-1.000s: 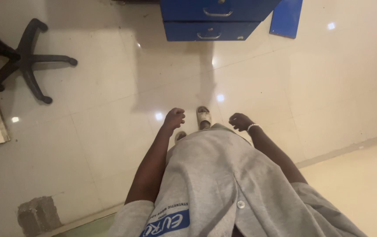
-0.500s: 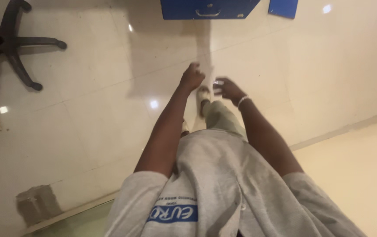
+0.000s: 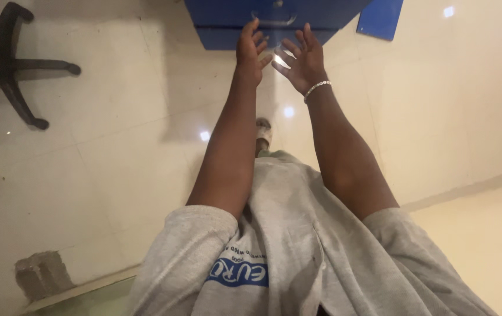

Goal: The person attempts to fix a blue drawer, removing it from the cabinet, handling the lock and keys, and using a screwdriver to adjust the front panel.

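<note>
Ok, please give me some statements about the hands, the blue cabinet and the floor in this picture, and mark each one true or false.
1. Both hands are empty, with the fingers spread. True: the left hand and the right hand hold nothing.
2. The bracelet is on the left wrist. False: the beaded bracelet is on the right wrist.
3. The hands are raised toward a blue drawer cabinet. True.
4. The base of the office chair stands on the right side of the picture. False: it is at the left, on the pale tiled floor.
5. The person wears a black shirt. False: the shirt is grey.
</note>
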